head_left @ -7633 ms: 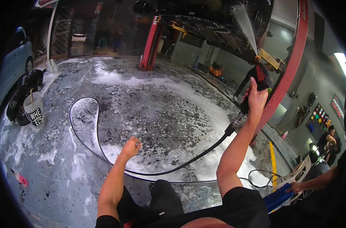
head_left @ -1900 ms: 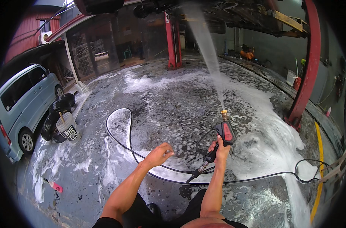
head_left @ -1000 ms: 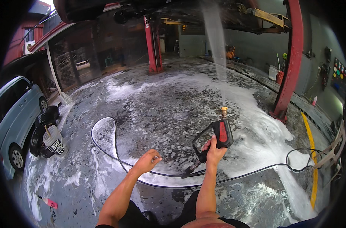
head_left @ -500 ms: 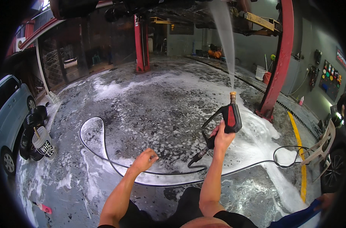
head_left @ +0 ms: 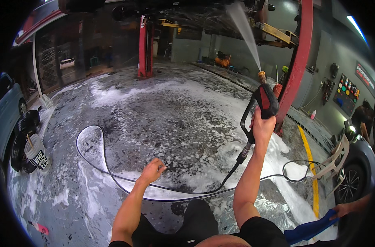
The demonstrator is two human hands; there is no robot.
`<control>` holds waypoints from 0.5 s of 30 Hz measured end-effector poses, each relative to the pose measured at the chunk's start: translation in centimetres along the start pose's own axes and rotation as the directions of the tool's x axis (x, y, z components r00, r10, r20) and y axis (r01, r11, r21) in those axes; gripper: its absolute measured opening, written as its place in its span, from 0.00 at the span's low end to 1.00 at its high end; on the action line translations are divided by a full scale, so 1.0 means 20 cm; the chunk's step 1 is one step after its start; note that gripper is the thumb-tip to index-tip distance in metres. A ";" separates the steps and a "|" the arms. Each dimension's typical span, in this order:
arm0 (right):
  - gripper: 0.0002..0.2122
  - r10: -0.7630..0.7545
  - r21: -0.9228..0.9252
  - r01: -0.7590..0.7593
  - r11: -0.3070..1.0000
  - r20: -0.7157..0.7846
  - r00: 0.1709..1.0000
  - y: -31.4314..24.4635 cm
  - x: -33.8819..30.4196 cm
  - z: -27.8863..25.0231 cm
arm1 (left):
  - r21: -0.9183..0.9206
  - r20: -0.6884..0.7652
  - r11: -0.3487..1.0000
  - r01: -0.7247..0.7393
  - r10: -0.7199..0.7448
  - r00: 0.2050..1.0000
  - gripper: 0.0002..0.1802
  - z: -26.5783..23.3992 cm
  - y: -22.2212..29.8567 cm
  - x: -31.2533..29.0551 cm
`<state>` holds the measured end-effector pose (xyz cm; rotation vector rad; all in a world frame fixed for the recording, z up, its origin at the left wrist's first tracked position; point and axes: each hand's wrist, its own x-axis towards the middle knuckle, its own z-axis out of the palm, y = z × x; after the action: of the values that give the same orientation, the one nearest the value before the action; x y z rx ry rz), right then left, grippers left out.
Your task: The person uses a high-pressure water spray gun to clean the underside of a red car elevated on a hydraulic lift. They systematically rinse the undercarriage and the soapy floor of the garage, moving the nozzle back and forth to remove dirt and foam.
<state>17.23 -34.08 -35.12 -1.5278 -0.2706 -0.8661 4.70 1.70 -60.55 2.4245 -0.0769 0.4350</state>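
My right hand (head_left: pixel 263 128) grips the black and red pressure washer gun (head_left: pixel 265 102), raised and tilted up. A white water jet (head_left: pixel 246 35) shoots from its brass-coloured tip toward the underside of a lifted car (head_left: pixel 204 16). From the gun's lower end a black hose (head_left: pixel 232 172) drops to the floor and loops across it. Over the hose and foam my left hand (head_left: pixel 152 171) hangs in the air, its fingers loosely curled in with nothing visible in them.
Foam (head_left: pixel 113 96) covers much of the wet floor. Red lift posts (head_left: pixel 145 49) stand ahead. At left are a white bucket (head_left: pixel 37 151), stacked tyres (head_left: pixel 18 150) and a car (head_left: pixel 8 111). At right, a plastic chair (head_left: pixel 333 160), another car (head_left: pixel 360 173) and another person's hand with a blue cloth (head_left: pixel 309 230).
My right hand has lifted the gun up and to the right, with the jet now slanting further left. My left hand stays nearly in place. The blue cloth shows more at lower right.
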 end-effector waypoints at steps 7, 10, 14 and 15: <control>0.13 -0.031 -0.118 0.033 0.992 0.023 0.999 -0.12 0.16 0.24 | -0.010 -0.022 1.000 -0.002 0.002 1.000 0.09 0.03 -0.16 -0.02; 0.14 -0.079 -0.123 0.076 0.989 -0.020 0.997 -0.13 0.30 0.45 | -0.049 -0.029 0.998 0.049 -0.051 0.998 0.09 -0.01 -0.17 -0.03; 0.12 -0.025 0.025 0.024 0.999 0.033 0.999 -0.12 0.64 0.73 | -0.026 -0.069 1.000 0.014 -0.015 0.998 0.09 -0.05 -0.15 -0.04; 0.10 0.017 0.124 -0.025 0.992 0.064 0.998 -0.17 0.69 0.81 | -0.021 -0.081 1.000 0.022 -0.023 0.996 0.09 -0.07 -0.16 -0.07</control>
<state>30.33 -22.78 -22.26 -1.4400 -0.3480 -0.7715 3.49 4.93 -61.90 2.3828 -0.0184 0.5191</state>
